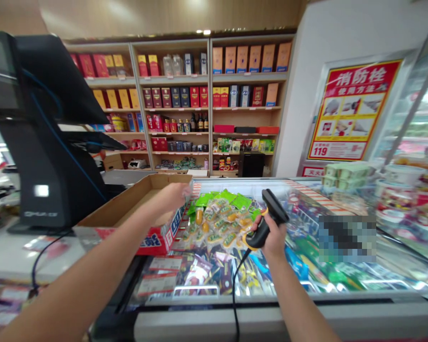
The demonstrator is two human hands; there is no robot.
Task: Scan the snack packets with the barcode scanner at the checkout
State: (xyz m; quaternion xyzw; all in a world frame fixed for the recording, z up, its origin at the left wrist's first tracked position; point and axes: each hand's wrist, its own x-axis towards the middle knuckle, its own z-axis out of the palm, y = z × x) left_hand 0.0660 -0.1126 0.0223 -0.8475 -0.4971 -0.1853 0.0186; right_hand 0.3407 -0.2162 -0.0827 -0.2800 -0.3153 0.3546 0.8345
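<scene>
My right hand (273,232) is wrapped around the grip of a black barcode scanner (275,207) with yellow trim. Its cable runs down over the front of the glass-topped freezer (185,311). My left hand (173,195) reaches over the right side of an open cardboard box (128,190) and is blurred; whether its fingers hold anything does not show. Between the two hands, a pile of small clear-wrapped snack packets (217,223) lies on the glass, some showing yellow contents. Bright green packets (235,198) lie behind them.
A black checkout terminal (43,142) stands at left on a white counter. Egg cartons (347,175) and stacked tubs (399,190) sit at right. Shelves of boxed bottles (178,97) line the back wall, beside a red fire-hydrant poster (355,109). Frozen goods show through the glass.
</scene>
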